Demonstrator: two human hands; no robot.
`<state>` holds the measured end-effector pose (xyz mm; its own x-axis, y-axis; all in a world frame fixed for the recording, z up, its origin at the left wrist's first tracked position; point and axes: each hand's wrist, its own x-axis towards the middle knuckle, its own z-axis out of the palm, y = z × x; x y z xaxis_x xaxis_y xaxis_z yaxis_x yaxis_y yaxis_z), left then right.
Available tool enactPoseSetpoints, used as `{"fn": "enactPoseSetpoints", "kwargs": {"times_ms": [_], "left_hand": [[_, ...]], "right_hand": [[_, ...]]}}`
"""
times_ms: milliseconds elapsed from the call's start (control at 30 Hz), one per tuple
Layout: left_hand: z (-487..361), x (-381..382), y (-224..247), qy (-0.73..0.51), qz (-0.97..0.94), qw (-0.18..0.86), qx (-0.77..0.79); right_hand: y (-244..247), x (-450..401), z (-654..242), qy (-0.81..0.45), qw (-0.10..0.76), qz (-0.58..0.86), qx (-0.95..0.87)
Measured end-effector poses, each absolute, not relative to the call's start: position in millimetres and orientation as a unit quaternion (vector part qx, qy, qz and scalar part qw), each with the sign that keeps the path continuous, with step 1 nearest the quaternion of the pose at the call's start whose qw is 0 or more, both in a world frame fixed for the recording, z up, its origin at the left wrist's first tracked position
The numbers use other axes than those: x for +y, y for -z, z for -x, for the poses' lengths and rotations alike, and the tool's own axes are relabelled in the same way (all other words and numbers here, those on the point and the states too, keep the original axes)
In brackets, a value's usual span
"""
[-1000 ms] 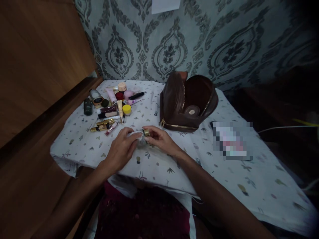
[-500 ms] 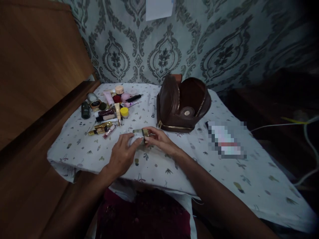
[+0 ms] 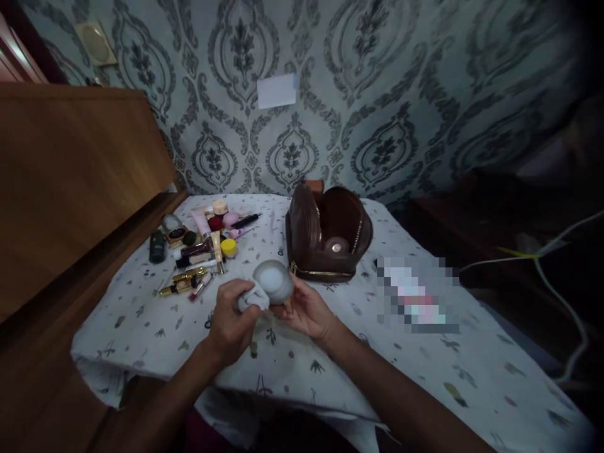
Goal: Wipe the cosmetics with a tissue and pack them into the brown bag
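Note:
My right hand [image 3: 309,311] holds a round, pale grey compact [image 3: 272,280] from its right side, with its broad shiny face tilted up. My left hand [image 3: 234,321] is closed around a crumpled white cloth [image 3: 255,298], which touches the compact's lower left edge. Both hands are above the near middle of the table. Left of them lie a pink lip gloss tube [image 3: 201,287], gold tubes [image 3: 189,275], a beige squeeze tube [image 3: 218,251] and a yellow-lidded jar [image 3: 229,247].
A brown leather cosmetic bag [image 3: 302,242] stands unzipped behind my hands. A blurred-out flat object [image 3: 415,299] lies at right on the patterned tablecloth [image 3: 155,352]. A wooden cabinet [image 3: 80,189] borders the left side. White cables [image 3: 585,327] hang at the right.
The compact has turned from edge-on to face up in my right hand. My left hand has the white cloth against its edge. The head view has tilted up, showing more wall.

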<state>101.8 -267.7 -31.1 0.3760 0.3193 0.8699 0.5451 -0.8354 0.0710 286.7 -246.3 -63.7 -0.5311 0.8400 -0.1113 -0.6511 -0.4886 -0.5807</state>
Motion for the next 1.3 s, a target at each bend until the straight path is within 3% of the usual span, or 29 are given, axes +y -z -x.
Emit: {"fn": "enactPoseSetpoints", "kwargs": {"times_ms": [167, 400, 767, 967, 1167, 1233, 1300], "left_hand": [[-107.1, -260.5, 20.9, 0.51, 0.822, -0.005, -0.255], [-108.6, -245.1, 14.2, 0.493, 0.767, -0.191, -0.363], [-108.4, -246.2, 24.3, 0.482, 0.827, -0.077, -0.28], [-97.9, -235.3, 41.3, 0.456, 0.83, -0.079, -0.31], [-100.4, -216.7, 54.2, 0.441, 0.824, -0.131, -0.331], [-101.6, -213.3, 56.0, 0.432, 0.823, -0.148, -0.339], [-100.5, -210.6, 58.0, 0.415, 0.829, -0.159, -0.339]], "right_hand": [[69.5, -242.0, -294.0, -0.844, 0.442, 0.188, -0.239], [72.2, -236.6, -303.7, -0.83, 0.459, 0.215, -0.235], [45.8, -239.1, -293.7, -0.656, 0.638, 0.233, -0.329], [-14.9, -240.0, -335.3, -0.504, 0.69, 0.266, -0.447], [-78.7, -205.6, -397.7, -0.313, 0.656, 0.419, -0.544], [-89.3, -189.4, -411.5, -0.205, 0.603, 0.501, -0.586], [-96.5, -176.3, -418.8, -0.083, 0.494, 0.578, -0.644]]}}
